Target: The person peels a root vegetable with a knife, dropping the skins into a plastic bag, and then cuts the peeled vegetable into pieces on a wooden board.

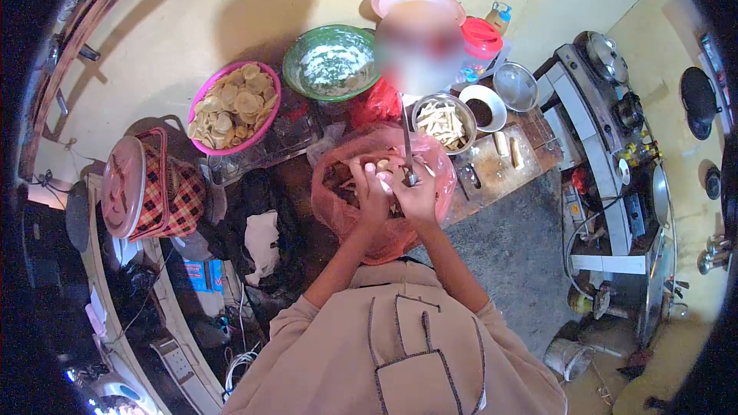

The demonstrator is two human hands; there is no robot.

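My right hand [416, 198] is closed around a knife [407, 134], its blade pointing away from me. Beside it, the fingers of my left hand [372, 198] are curled round a small pale piece [383, 165], whose kind I cannot make out. Both hands are close together over an open red plastic bag [334, 219], with dark scraps partly visible inside. Beyond them to the right stands a metal bowl [470, 136] of cut pale sticks [440, 121]. Two more pale sticks [502, 144] lie on a cutting board [492, 173].
A white bowl [496, 107] of dark grains and a strainer [516, 84] stand behind the board. Left are a green basin [330, 61] and a pink basket [201, 100] of round pale chips [238, 104]. A stove [584, 81] is at right, a checked lidded container [181, 192] at left.
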